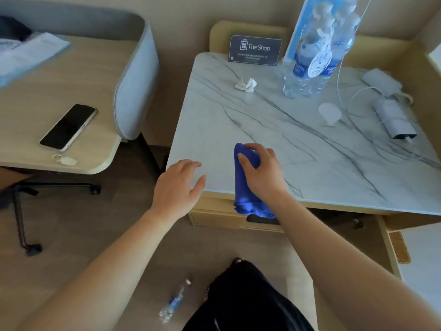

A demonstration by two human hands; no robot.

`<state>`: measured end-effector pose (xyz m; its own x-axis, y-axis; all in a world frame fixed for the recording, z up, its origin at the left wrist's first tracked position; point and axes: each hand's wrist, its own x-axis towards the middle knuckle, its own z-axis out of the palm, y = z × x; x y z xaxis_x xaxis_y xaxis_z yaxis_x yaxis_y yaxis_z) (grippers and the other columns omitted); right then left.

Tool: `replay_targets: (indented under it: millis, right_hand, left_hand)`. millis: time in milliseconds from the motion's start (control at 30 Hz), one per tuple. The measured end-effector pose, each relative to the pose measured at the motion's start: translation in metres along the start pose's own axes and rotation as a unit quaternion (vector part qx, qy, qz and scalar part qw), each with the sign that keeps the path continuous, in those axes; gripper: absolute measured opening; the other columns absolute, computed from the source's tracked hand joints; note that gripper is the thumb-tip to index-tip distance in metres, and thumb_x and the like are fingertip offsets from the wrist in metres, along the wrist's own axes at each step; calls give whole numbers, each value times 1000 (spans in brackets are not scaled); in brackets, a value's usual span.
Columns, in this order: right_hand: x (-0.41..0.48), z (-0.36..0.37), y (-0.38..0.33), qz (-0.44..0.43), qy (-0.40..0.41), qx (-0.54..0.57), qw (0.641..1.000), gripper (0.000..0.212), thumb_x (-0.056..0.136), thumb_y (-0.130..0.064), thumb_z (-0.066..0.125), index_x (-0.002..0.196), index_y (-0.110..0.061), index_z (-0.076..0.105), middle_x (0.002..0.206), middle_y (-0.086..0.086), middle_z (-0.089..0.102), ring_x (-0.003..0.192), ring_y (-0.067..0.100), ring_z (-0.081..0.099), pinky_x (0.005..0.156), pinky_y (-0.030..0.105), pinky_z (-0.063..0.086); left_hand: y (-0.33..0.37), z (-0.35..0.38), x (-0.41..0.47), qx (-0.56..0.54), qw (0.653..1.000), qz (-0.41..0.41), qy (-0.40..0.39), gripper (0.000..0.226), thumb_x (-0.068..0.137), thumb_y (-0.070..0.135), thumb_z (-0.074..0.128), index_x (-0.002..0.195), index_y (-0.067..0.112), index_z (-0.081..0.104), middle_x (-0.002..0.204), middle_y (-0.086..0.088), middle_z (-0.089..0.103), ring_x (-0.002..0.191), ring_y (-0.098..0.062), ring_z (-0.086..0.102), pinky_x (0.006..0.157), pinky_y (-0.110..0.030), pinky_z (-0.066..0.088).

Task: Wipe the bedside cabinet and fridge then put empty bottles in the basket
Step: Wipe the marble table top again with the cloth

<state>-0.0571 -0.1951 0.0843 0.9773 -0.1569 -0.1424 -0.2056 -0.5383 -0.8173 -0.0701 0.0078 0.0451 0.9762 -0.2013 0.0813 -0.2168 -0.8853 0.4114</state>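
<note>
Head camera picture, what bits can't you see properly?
Head view:
Blue cloth: middle hidden under the right hand.
Water bottles: tops blurred, fill level unclear.
Sign: small print too tiny.
Black item: cut off by bottom edge.
Fridge, basket: not in view.

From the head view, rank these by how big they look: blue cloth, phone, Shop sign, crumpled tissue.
1. blue cloth, partly under the right hand.
2. phone and Shop sign: about alike, sign farther off, so unranked.
3. crumpled tissue.

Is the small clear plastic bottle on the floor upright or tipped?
Tipped: the small clear plastic bottle lies on its side on the floor.
</note>
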Motion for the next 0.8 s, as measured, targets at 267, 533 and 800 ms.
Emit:
replay_targets:
  millis: [267,533,800]
  right_hand:
    - [99,33,-11,-11,-31,-8,999,29,93,-37,50,121,-31,52,120,-5,39,96,16,53,82,28,42]
    - [156,74,-10,-43,-42,-63,996,32,93,-40,48,123,-31,49,128,-2,37,112,23,43,79,33,44]
    - [148,81,7,-153,-61,-236,958,49,90,-38,51,137,-28,39,143,6,30,123,30,29,92,44,35]
  left_hand:
    - [-24,44,68,39,997,-44,39,46,90,39,39,115,9,61,121,-10,61,113,-28,57,86,-40,51]
    - [-34,62,88,40,991,-110,59,46,93,38,39,131,16,52,141,-3,48,130,-19,44,102,-39,38]
    - [-34,63,89,36,989,-128,57,47,90,35,43,131,18,53,142,-1,46,130,-17,43,102,-39,37]
